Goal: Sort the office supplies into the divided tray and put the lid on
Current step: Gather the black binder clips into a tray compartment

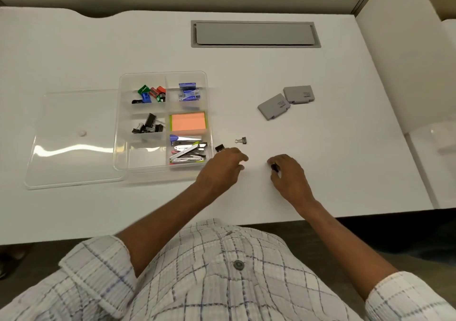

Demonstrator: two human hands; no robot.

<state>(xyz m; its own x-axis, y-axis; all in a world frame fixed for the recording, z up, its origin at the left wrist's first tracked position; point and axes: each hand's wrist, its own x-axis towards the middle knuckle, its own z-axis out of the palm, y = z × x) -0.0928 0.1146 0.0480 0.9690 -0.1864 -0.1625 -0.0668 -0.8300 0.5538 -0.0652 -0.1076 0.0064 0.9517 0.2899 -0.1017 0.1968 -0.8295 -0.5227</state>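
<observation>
Checked shirt [222,271] nearest. Right hand [290,175] pinches black clip [274,167], right of tray [162,73]. Left hand [222,168] curled beside tray, grip unclear. Five compartments stocked. Loose clip [241,140] and grey cases [274,106] wait right of tray; lid [74,148] lies left, still off.

Tray [120,123], left side: the lid [74,138] lies flat against it, so you get no table room there.
Tray, right side: a loose black clip [219,147] sits between the wall and your left hand [222,168]. It's tight.
Beyond left hand: a small clip [241,140] lies alone, with bare table round it.
Between hands: a bare strip. Your right hand [288,172] pinches the held clip [274,167] at its edge.
Far right: two grey pads [274,106], touching, well apart from your hands, with bare table between.
Front-left cell [145,155]: bare, open from above.
</observation>
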